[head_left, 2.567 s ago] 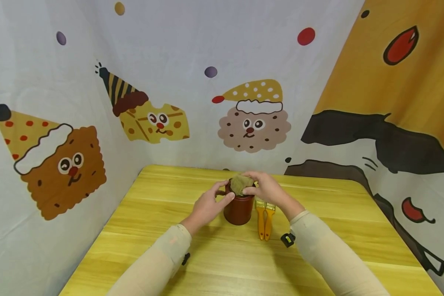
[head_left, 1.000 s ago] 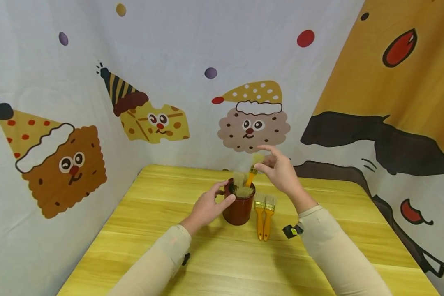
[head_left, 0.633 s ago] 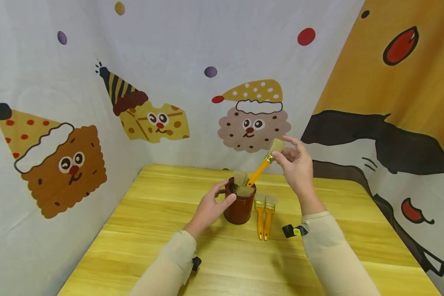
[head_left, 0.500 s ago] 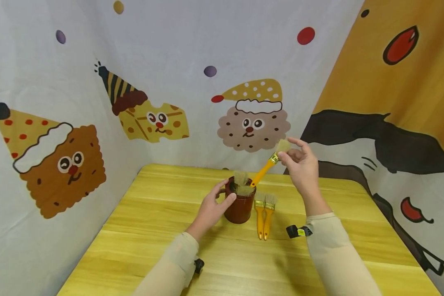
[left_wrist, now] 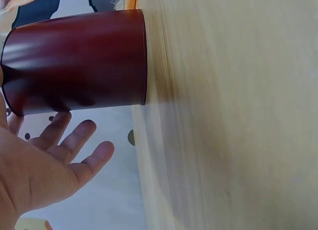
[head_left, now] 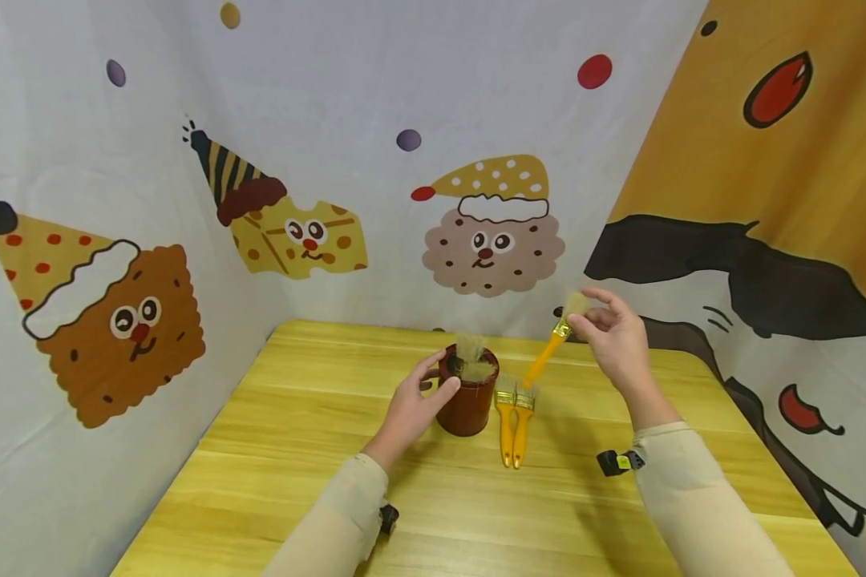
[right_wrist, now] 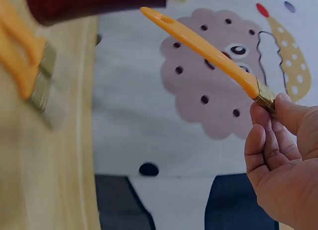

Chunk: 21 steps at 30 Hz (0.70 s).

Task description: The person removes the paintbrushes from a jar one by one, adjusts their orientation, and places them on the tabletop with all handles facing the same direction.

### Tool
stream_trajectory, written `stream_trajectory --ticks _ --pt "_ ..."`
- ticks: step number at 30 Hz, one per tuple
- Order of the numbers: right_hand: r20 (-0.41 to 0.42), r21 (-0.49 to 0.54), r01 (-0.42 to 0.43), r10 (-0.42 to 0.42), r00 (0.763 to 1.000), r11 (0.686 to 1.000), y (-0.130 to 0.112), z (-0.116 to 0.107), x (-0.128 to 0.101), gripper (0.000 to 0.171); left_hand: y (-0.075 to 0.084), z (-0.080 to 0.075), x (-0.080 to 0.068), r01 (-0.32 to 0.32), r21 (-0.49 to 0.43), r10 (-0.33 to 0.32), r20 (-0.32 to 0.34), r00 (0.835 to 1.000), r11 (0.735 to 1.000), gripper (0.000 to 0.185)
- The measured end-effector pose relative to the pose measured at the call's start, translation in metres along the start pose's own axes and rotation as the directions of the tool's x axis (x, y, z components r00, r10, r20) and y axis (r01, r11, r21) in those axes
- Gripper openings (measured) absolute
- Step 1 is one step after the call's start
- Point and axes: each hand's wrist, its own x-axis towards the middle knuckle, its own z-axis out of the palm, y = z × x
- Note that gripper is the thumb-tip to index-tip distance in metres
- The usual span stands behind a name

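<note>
**Brush held aloft beside the red cup**

The right hand (head_left: 617,336) is pinching a small paintbrush (head_left: 552,344) at the metal ferrule, just below the pale bristles, with thumb and fingertips curled round it. The brush is hanging in the air, tilted, with its orange handle pointing down and left toward the two brushes (head_left: 512,417) that are lying side by side on the bench (head_left: 296,481), just right of the cup. In the right wrist view the handle (right_wrist: 203,46) is showing a small hole at its free end, and nothing is touching it there.

The left hand (head_left: 411,405) is resting against the left wall of the dark red cup (head_left: 467,401), thumb and fingers curving loosely about it; in the left wrist view the fingers (left_wrist: 74,140) are lying spread beside the cup (left_wrist: 74,66) rather than clamped on it. The cup is standing upright near the middle of the bench, and more bristle tufts (head_left: 471,357) are sticking up out of its mouth.

The brush is looking light and stiff in the handle, soft only at the bristles, so the ferrule pinch is probably serving well; the smooth plastic handle could be slippery. The cup is looking rigid and smooth-walled, and a light hand on its side is likely enough to steady it.
</note>
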Motion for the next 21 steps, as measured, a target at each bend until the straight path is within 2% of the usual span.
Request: stream_trajectory --ticks 4,14,21 --pt "0.030 -0.056 -0.012 0.014 0.999 0.998 0.012 -0.009 -0.002 0.056 -0.002 0.001 0.002 -0.002 -0.016 0.002 -0.004 1.000 1.000 0.065" --pt "0.052 -0.108 -0.031 0.037 0.998 0.994 0.036 -0.025 -0.007 0.055 -0.002 0.001 0.003 -0.001 -0.047 0.001 0.007 1.000 0.999 0.063" --pt "0.065 -0.153 -0.073 0.083 0.994 0.986 0.052 -0.031 -0.010 0.057 -0.002 0.002 0.003 0.027 -0.059 -0.027 0.013 1.000 0.998 0.065"
